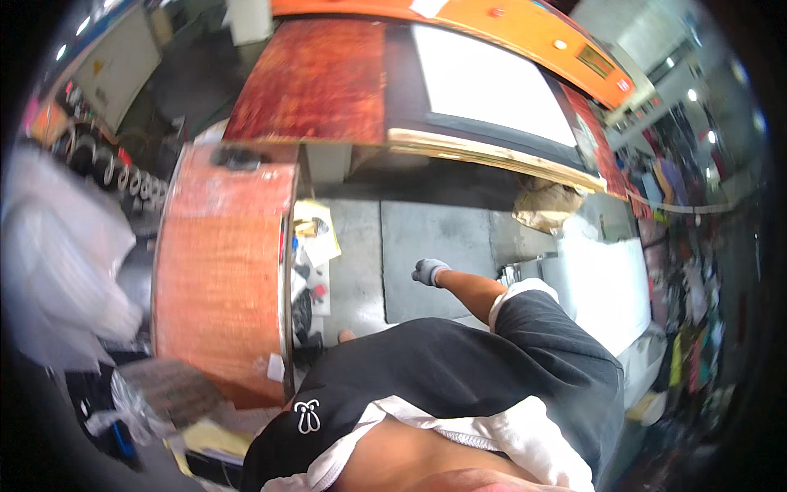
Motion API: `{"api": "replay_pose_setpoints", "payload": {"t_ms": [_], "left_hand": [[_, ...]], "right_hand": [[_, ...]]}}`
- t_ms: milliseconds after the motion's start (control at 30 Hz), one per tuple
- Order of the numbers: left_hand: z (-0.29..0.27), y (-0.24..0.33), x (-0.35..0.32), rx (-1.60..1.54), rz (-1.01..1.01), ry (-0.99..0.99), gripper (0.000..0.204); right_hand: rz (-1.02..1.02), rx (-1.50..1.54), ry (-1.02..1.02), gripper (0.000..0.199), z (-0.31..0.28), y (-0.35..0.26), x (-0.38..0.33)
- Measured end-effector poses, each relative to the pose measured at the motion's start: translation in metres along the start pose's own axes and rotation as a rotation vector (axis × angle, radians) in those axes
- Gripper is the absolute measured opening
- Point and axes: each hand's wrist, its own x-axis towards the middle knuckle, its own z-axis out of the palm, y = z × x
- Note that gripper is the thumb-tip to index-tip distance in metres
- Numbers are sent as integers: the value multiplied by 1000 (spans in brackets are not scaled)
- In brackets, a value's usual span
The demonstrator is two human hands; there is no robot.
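Note:
My right hand (429, 272), in a grey glove, hangs over the floor in front of my body. Its fingers look loosely curled, and I see nothing held in them. Beneath it lies a dark grey mat (434, 238) on a paler floor, and the hand touches neither table. My left hand does not show; a small patch of skin at the edge of my black shirt (426, 353) is too slight to identify. Nearest to the right forearm is a bright white stack or package (605, 283) on the right.
An orange-red wooden table (217, 295) stands at the left. Across the front runs a worktop with a red board (316, 82) and a white panel (496, 82), before an orange machine (541, 29). Crumpled brown paper (548, 205) sits under its edge. Translucent plastic (65, 254) hangs far left.

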Motion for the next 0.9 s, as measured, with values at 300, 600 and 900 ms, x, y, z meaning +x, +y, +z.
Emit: {"api": "replay_pose_setpoints", "payload": {"t_ms": [300,600,900], "left_hand": [[-170,134,-8,183,106,360,35],[-27,401,85,319,381,134,33],[125,558,170,747,418,-317,31]], "right_hand": [[-13,355,92,43,51,130,-96],[507,679,125,39,197,320,-197],[580,795,73,44,210,391,-161]]}}
